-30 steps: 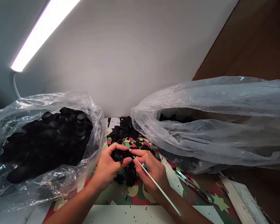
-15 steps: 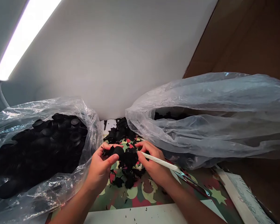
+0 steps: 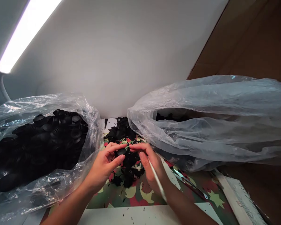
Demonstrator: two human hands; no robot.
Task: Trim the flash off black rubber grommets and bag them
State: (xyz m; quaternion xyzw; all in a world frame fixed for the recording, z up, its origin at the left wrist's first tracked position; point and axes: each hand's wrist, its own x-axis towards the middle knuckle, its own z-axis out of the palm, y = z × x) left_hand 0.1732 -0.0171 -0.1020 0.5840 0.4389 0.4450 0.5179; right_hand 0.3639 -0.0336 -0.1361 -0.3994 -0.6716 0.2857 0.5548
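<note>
The left hand's (image 3: 104, 166) thumb and fingers clamp one black cap (image 3: 121, 152) above black scraps (image 3: 128, 175); the right hand's (image 3: 155, 162) thumb and forefinger are apart, one stick (image 3: 159, 184) gripped in its other fingers. Two bags flank them: left bag (image 3: 93, 128), its caps too many to count, and right bag (image 3: 224, 137).

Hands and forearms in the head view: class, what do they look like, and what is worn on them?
The left hand and right hand are ungloved, with no rings showing. The left forearm and right forearm taper towards the wrists; no sleeve, watch or bracelet shows.
</note>
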